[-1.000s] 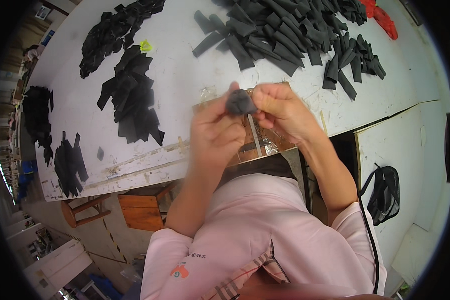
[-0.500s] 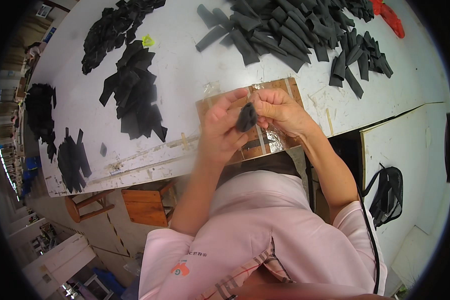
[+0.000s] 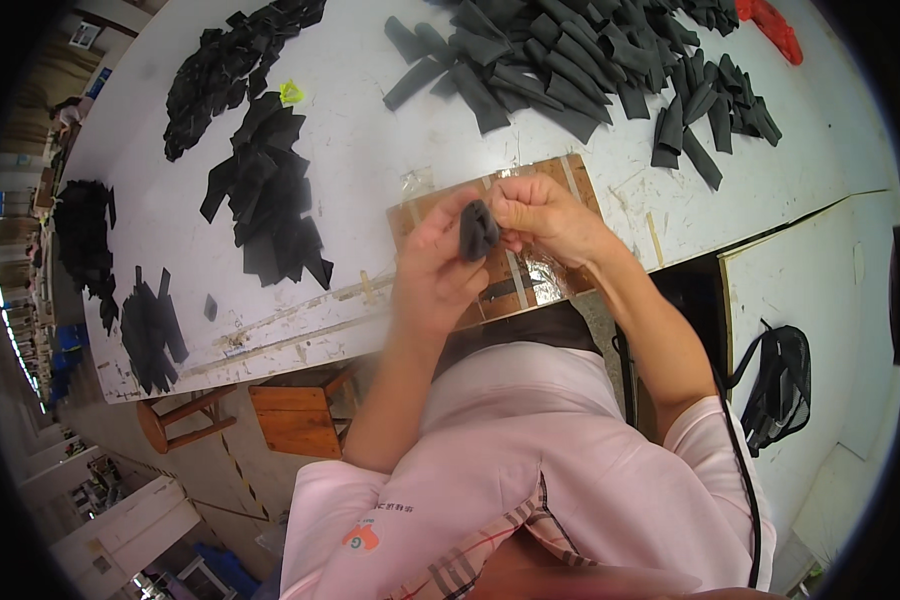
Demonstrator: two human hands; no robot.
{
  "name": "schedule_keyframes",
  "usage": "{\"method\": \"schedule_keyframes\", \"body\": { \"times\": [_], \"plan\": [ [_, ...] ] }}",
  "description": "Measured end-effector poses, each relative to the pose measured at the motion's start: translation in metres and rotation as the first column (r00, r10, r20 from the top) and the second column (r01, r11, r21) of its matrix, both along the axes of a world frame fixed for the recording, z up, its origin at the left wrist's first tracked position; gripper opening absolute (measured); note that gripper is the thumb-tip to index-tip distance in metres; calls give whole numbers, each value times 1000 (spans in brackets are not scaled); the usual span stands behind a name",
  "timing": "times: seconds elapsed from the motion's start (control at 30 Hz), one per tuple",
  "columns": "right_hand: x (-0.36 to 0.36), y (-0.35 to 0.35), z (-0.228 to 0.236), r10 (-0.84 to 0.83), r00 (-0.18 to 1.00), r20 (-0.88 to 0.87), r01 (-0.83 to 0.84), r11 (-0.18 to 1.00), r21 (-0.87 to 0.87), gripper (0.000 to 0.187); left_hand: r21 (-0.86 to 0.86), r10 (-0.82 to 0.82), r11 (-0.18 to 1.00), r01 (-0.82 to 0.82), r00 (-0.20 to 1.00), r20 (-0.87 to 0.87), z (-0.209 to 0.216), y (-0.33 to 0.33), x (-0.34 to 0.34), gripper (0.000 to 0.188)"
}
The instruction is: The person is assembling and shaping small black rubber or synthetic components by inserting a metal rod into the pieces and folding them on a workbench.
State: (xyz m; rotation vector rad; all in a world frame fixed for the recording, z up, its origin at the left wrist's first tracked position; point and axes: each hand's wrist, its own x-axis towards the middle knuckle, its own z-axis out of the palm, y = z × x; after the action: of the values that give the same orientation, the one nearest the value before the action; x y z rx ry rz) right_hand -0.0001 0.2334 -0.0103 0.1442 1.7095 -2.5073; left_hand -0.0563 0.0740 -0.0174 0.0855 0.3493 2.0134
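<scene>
Over the middle of the board, both of my hands are closed on a small black rolled piece of soft material, its open folded end facing me. My left hand wraps the piece from the left side. At its upper right edge, my right hand pinches with thumb and fingers; those fingertips are partly hidden. Beneath the hands lies a brown board with pale strips and shiny clear film on it, near the table's front edge.
On the white table, a large heap of black tube-like pieces lies at the far side. Flat black pieces are piled on the left, beside a yellow scrap. A red bag is far right; a wooden stool stands below left.
Both hands have shifted slightly left with the black piece. Its folded opening now turns more toward me, and the left fingers have drawn in around it.
</scene>
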Motion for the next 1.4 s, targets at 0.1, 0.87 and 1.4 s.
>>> {"method": "schedule_keyframes", "body": {
  "times": [0.1, 0.87, 1.4],
  "plan": [
    [3, 0, -8, -66, 998, 1, 65, 985, -159, 22, -273, 109, 910, -310, 817, -566, 24, 7, 8, 41],
    [18, -9, 20, 93, 842, -532, 473, 348, 810, 12, -45, 144, 906, -422, 406, -903, 52, 21, -1, 9],
    [17, -12, -5, 0, 837, -547, 476, 491, 730, 22, -271, -220, 865, -422, 166, -961, 70, 23, -4, 8]
  ]
}}
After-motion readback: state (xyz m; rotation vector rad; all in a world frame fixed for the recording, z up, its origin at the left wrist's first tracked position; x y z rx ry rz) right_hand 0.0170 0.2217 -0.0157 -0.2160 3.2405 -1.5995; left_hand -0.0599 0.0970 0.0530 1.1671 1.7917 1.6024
